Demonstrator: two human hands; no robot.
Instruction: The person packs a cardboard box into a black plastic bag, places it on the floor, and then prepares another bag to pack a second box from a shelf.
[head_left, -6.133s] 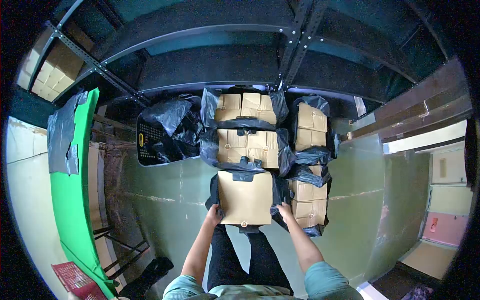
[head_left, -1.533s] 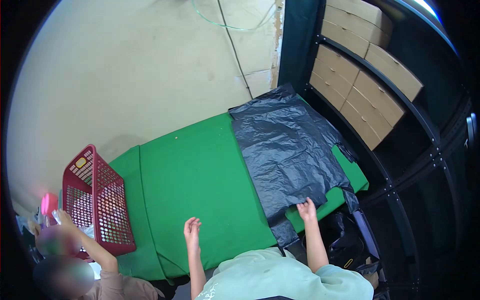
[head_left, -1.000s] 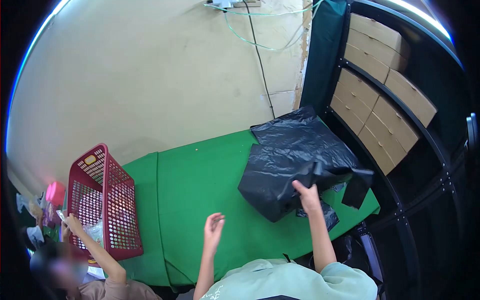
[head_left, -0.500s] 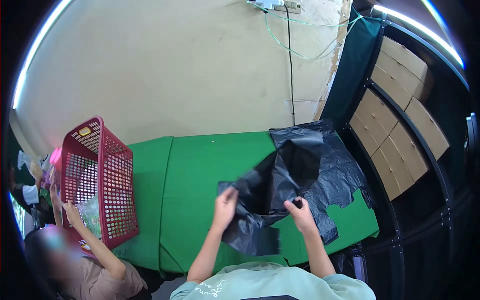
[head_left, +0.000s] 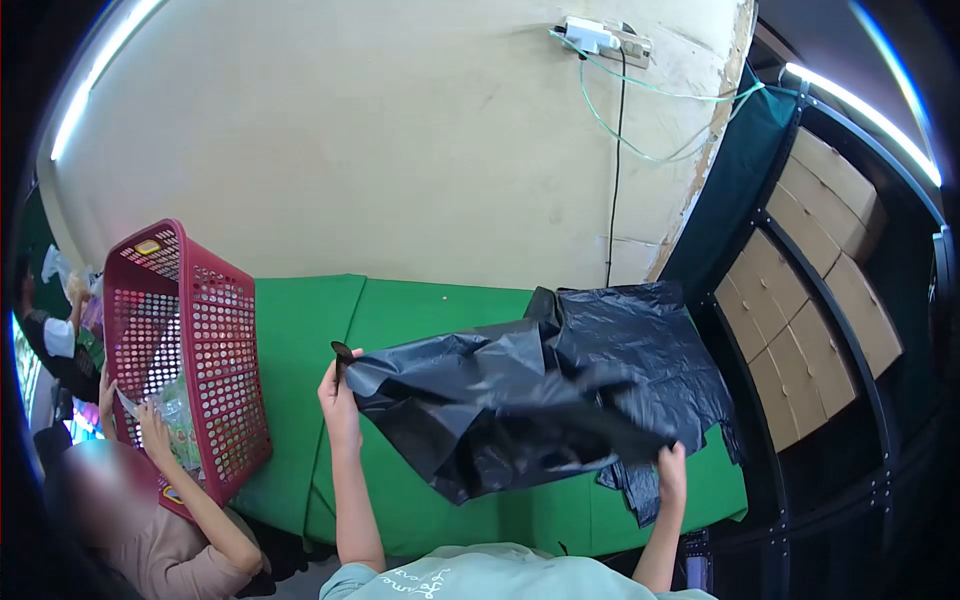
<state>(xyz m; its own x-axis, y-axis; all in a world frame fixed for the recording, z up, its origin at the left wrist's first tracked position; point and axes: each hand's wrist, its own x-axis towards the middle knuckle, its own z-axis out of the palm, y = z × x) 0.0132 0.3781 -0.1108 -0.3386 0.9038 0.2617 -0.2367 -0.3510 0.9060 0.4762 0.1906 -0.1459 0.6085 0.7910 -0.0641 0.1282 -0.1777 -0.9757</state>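
Over the green table (head_left: 425, 302), black bag (head_left: 470, 405) between your left hand (head_left: 341, 408) and right hand (head_left: 673, 474), each clamped on an end; long axis crosswise, right end nearer you

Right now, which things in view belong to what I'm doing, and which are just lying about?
Likely in the job:
- black bag, stretched between your left hand and right hand
- more black plastic, lying on the table
- table, under both

Apparently just about:
- red basket, by a co-worker's hands
- boxes, stacked at right
- plug, up on the wall
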